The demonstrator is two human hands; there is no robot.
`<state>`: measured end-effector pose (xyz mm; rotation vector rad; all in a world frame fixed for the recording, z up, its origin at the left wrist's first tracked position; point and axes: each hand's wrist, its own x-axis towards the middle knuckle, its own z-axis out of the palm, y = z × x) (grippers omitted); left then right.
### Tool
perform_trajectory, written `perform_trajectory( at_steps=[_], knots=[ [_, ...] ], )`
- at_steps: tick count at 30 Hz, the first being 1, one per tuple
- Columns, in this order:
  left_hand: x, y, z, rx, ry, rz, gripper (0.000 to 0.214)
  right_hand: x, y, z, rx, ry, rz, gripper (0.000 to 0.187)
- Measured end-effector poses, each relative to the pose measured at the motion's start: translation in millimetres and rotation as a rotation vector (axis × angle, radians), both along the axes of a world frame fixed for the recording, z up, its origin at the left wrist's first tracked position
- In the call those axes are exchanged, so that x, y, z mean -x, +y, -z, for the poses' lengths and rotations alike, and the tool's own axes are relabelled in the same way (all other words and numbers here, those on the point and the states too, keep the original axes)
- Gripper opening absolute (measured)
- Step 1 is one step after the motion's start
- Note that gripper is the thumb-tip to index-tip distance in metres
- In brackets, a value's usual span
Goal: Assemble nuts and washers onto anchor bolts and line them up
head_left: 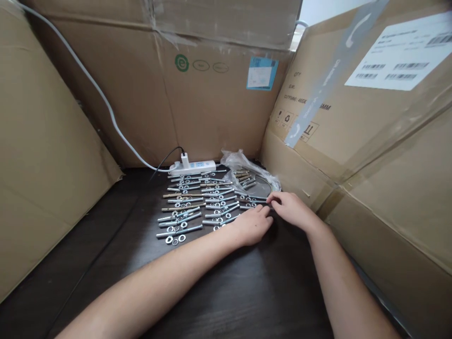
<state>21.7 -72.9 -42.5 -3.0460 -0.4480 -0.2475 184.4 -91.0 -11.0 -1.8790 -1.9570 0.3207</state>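
Several metal bolts (192, 200) lie in neat rows on a dark table (219, 292), with washers and nuts (175, 239) beside them. My left hand (251, 225) rests on the table at the right end of the rows, fingers curled together over a bolt's end. Just right of it, my right hand (291, 209) has its fingers bent and pinched at the end of a bolt (252, 199) in the right column. A clear plastic bag (247, 172) with more bolts lies behind the hands.
A white power strip (192, 166) with a plug and a white cable (88, 80) lies at the back of the table. Large cardboard boxes wall in the space on the left (38, 155), back (183, 89) and right (370, 141).
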Motion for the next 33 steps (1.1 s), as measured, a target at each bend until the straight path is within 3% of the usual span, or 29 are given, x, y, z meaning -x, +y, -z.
perform_trajectory(
  at_steps=[5, 11, 16, 21, 28, 33],
  knots=[
    [10, 11, -15.1, -0.038, -0.063, -0.029, 0.022, -2, -3, -2.4, 0.084, -0.018, 0.007, 0.027],
    [59, 0, -35.3, 0.046, -0.149, -0.208, 0.022, 9, -6, -0.2, 0.140, 0.010, -0.088, 0.031],
    [76, -25, -27.5, 0.056, -0.071, -0.130, 0.027, 13, -7, -2.2, 0.067, 0.046, -0.099, 0.032],
    [69, -25, -17.3, -0.019, -0.045, -0.175, 0.031, -3, -3, -3.1, -0.020, 0.064, 0.072, 0.033],
    [70, -17, -9.9, -0.040, -0.073, -0.250, 0.028, 12, 7, 13.5, 0.062, -0.133, 0.077, 0.025],
    [72, -22, -9.9, -0.036, -0.097, -0.235, 0.022, 14, 6, 11.4, 0.136, -0.230, 0.135, 0.031]
  ],
)
